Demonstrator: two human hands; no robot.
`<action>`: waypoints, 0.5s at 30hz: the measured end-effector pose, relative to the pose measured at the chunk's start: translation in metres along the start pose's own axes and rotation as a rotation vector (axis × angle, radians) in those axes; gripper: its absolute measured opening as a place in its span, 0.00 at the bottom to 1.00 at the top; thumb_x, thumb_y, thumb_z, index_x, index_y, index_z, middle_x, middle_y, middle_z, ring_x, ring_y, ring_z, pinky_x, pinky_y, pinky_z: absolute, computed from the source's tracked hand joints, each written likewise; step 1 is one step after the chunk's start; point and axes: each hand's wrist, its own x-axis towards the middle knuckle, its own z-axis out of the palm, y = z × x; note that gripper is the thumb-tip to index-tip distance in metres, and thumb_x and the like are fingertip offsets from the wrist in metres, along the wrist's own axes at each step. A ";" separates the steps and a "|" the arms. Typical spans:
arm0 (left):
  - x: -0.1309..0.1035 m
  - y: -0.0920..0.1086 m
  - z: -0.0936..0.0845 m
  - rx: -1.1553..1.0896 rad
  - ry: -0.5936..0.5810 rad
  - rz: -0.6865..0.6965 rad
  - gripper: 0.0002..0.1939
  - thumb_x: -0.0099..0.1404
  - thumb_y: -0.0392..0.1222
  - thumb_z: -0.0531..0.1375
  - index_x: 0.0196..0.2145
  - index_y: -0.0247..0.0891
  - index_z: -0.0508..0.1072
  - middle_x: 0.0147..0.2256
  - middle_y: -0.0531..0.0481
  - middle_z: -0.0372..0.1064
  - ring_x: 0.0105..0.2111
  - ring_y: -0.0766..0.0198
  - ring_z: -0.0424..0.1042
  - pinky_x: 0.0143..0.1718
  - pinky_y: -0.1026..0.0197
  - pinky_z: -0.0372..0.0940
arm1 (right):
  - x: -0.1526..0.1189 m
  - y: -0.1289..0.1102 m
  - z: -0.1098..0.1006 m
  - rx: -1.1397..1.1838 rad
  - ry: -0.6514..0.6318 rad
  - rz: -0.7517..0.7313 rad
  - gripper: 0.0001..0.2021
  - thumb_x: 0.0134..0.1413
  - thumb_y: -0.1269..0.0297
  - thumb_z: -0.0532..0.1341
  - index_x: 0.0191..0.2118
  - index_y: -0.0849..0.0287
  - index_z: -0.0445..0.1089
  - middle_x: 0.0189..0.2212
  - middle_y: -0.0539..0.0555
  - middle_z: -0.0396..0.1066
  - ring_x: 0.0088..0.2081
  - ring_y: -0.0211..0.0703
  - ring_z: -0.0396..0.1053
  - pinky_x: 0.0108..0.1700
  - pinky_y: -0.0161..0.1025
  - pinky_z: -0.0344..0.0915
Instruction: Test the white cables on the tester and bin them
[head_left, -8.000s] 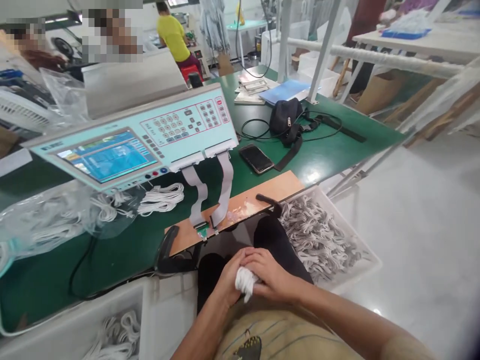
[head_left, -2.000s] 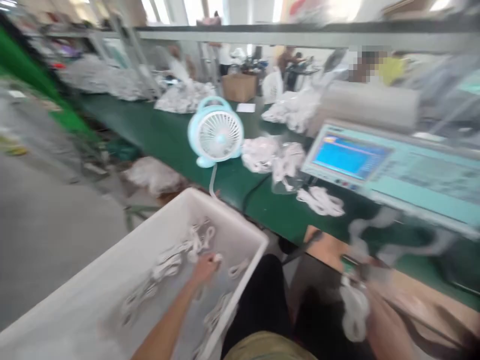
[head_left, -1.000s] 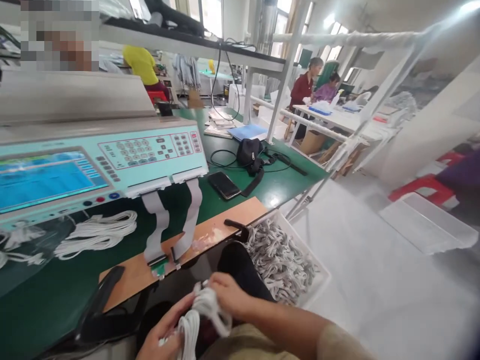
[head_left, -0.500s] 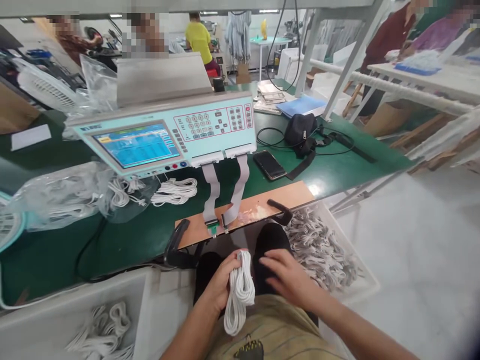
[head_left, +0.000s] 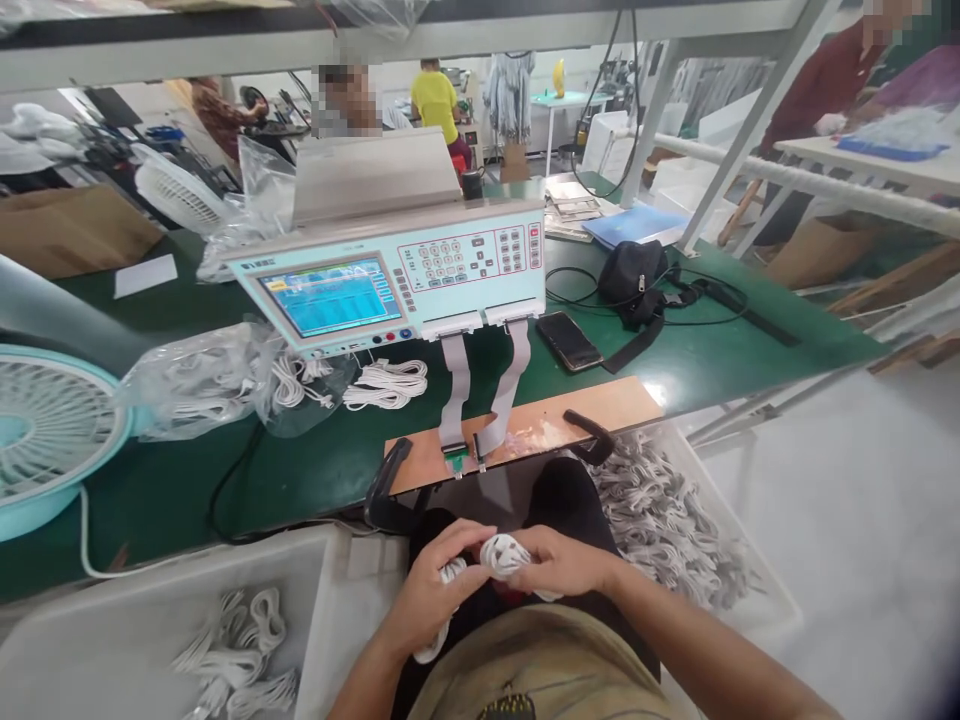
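Over my lap, both hands are closed around one coiled white cable. My left hand grips it from the left, and a loop hangs out below that palm. On the other side my right hand holds the bunched end between thumb and fingers. My palms hide part of the coil, and its plugs cannot be made out. Just beyond my hands, two small connectors sit at the edge of an orange-brown board. Grey ribbon cables run from them up to a tester with a lit screen.
Many coiled cables fill a white bin at right; several lie in another bin at left. Black clamps hold the board. A phone, black pouch, bagged cables and fan occupy the green table.
My right hand has come in from the right and taken hold of the coil. The coil has turned from hanging upright to lying between both hands. The camera view has shifted left.
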 end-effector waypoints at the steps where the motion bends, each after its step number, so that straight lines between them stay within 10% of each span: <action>1: -0.001 0.003 -0.002 0.022 -0.038 0.024 0.14 0.57 0.41 0.61 0.43 0.42 0.75 0.41 0.45 0.68 0.40 0.57 0.67 0.43 0.59 0.62 | 0.003 0.001 0.000 -0.010 -0.039 0.046 0.11 0.52 0.58 0.58 0.31 0.62 0.65 0.24 0.47 0.60 0.26 0.34 0.57 0.29 0.31 0.56; 7: -0.001 0.010 0.003 0.199 -0.123 0.083 0.07 0.57 0.37 0.60 0.34 0.42 0.77 0.35 0.46 0.69 0.36 0.59 0.69 0.39 0.60 0.62 | 0.012 0.007 -0.002 -0.145 -0.179 0.156 0.15 0.52 0.53 0.59 0.27 0.63 0.65 0.20 0.45 0.59 0.23 0.33 0.57 0.25 0.29 0.54; 15: 0.000 0.012 0.004 0.355 -0.098 -0.010 0.08 0.51 0.30 0.57 0.24 0.40 0.74 0.25 0.52 0.67 0.26 0.64 0.65 0.28 0.65 0.56 | 0.014 0.006 0.009 -0.709 -0.029 -0.050 0.14 0.55 0.55 0.57 0.35 0.63 0.67 0.25 0.50 0.66 0.25 0.37 0.62 0.26 0.31 0.53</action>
